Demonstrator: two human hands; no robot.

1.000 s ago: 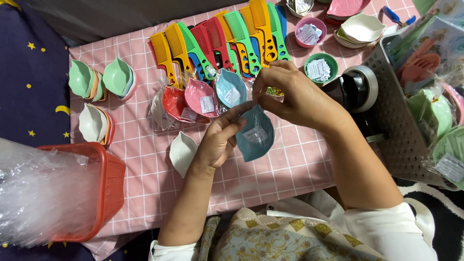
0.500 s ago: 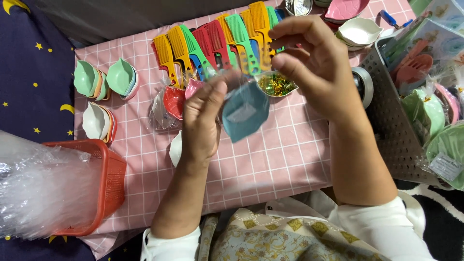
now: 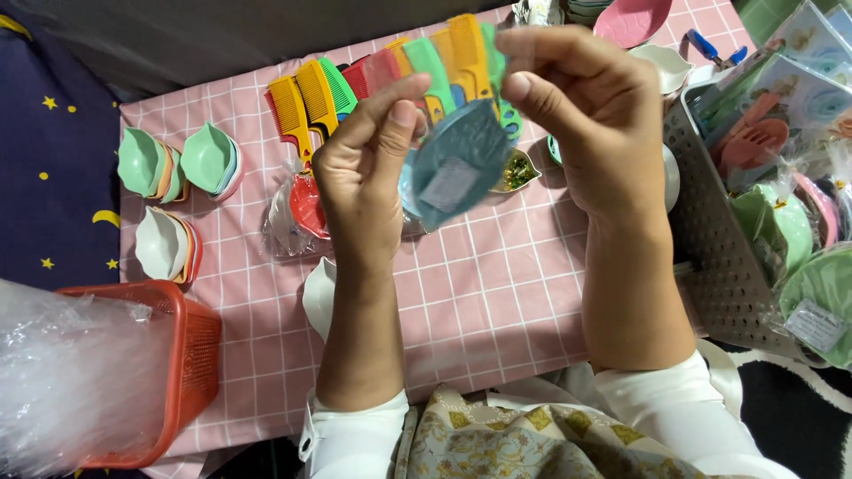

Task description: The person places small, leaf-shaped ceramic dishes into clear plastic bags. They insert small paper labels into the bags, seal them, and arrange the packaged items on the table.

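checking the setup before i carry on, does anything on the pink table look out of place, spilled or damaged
Nothing looks spilled or broken. The combs lie fanned in a row, and the small dishes sit in neat stacks. Only the teal dish is off the table, held up between the left hand and right hand.

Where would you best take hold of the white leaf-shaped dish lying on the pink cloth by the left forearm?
Probably by its rim, from above and from the left. The white dish lies open side up on the pink checked cloth, so its thin edge is free to pinch. Its right side is hidden behind the left forearm, and the red basket stands apart.
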